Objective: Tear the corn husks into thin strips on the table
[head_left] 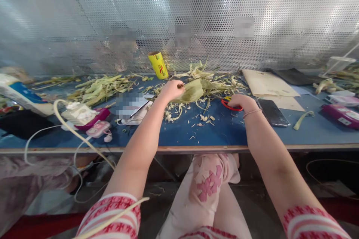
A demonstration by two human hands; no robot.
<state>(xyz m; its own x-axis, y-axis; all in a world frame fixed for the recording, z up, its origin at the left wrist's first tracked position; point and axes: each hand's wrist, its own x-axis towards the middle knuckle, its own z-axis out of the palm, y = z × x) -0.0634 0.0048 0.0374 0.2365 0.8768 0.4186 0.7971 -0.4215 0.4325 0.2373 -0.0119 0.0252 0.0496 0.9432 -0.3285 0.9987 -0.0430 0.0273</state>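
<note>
My left hand [173, 90] is closed on the end of a broad, pale green dried leaf [193, 90], which extends to the right above the blue table [224, 130]. To the right, my right hand [238, 101] is at a pair of red-handled scissors [232, 107], its fingers bent over the upper handle. The scissors lie low over the table, their blades hard to make out among plant scraps. Small pale trimmings [206, 118] are scattered below the leaf, and more strips are heaped behind it.
A yellow tube [158, 65] leans near the perforated metal panel [202, 15]. Leaves [101, 87] and a phone-like device [133, 104] lie left. Right are brown sheets [266, 84], a dark phone [272, 112] and a purple case [340, 115]. Cables hang over the left table edge.
</note>
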